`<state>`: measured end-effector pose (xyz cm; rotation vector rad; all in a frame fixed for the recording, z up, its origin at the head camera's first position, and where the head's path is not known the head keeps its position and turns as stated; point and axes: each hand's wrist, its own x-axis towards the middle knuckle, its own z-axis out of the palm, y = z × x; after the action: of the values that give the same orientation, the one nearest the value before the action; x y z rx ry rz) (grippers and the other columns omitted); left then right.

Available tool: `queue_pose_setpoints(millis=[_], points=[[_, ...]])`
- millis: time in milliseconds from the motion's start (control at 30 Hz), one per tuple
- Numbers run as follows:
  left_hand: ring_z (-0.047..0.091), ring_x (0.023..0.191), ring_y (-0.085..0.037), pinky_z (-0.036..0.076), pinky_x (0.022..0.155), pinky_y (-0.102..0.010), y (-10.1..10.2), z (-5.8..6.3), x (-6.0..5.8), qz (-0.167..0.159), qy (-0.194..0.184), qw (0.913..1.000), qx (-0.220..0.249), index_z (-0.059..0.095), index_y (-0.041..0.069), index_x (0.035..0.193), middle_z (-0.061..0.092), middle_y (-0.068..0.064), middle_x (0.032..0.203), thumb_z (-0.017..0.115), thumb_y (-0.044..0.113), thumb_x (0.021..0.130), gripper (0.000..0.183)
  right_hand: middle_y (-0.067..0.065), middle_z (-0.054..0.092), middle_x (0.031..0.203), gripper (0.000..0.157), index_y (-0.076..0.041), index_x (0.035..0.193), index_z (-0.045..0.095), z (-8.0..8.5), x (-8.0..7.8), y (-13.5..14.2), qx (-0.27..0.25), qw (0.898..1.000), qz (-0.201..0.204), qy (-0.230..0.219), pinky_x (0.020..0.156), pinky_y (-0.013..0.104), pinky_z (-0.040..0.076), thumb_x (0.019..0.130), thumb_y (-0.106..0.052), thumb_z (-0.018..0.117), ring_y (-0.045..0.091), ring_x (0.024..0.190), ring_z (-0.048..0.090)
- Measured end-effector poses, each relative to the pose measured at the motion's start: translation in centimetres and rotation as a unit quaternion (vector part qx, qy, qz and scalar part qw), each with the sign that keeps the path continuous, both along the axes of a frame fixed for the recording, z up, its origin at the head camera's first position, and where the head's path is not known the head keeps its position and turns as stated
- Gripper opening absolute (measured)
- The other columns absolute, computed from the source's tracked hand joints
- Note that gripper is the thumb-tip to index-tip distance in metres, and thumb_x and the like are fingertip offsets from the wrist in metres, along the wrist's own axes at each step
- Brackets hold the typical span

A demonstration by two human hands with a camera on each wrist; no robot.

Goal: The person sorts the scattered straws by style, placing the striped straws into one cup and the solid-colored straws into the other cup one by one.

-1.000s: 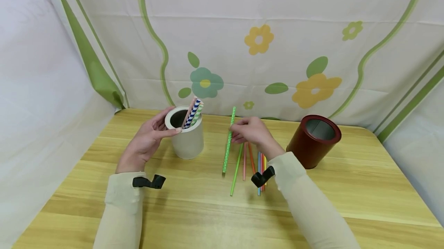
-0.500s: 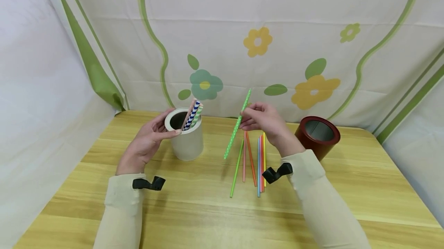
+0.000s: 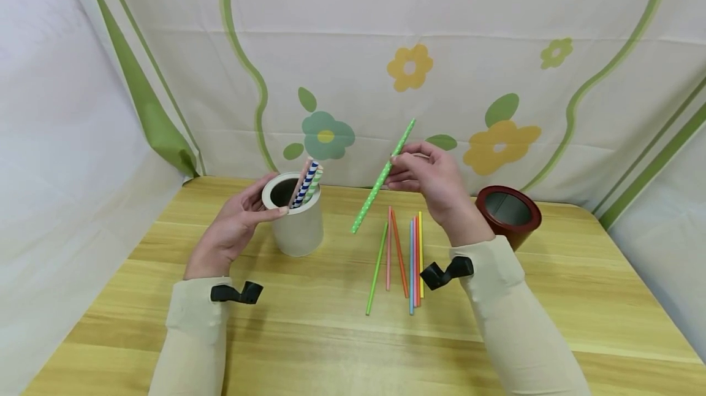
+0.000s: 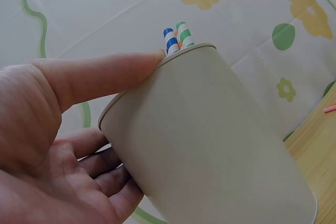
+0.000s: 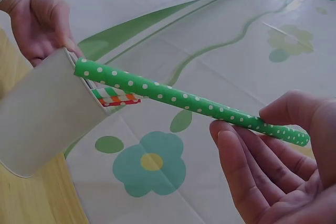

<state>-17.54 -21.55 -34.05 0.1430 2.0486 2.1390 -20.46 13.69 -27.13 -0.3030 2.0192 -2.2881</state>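
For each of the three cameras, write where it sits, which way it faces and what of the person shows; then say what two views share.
Head: on the head, facing forward and down at the table; left hand, right hand and both sleeves show.
Left wrist: facing the white can; the left hand shows close up, plus apparently a sliver of the right.
Right wrist: facing the dotted green straw; the right hand shows close up, the left farther off.
Shared: head and right wrist both show the straw, the can and both hands.

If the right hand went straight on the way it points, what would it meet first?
The right hand would probably meet the flowered curtain; the white can looks left of its line, though depth is unclear.
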Motion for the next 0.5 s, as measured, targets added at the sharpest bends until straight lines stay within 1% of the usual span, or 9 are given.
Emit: queue_pose_setpoints(millis=[200,500], points=[[0.025,0.164,-0.029,0.021,0.135,-0.040,-0.01,0.00,-0.09,0.000,0.002,1.0000,0.000,0.025,0.012,0.172,0.024,-0.010,0.180,0.070,-0.001,0.101,0.085,0.003,0.080,0.081,0.007,-0.005,0.109,0.063,0.29,0.04,0.12,-0.009,1.000,-0.004,-0.002,0.077,0.034,0.068,0.103,-0.005,0.066,0.019,0.074,0.079],[0.027,0.164,-0.029,0.021,0.134,-0.038,0.03,-0.05,-0.11,0.001,0.001,1.0000,-0.002,0.026,0.012,0.172,0.025,-0.009,0.179,0.070,-0.001,0.101,0.085,0.002,0.081,0.086,0.009,-0.005,0.111,0.062,0.39,0.07,-0.30,-0.018,1.000,-0.009,0.004,0.081,0.034,0.067,0.103,-0.004,0.067,0.018,0.080,0.081]])
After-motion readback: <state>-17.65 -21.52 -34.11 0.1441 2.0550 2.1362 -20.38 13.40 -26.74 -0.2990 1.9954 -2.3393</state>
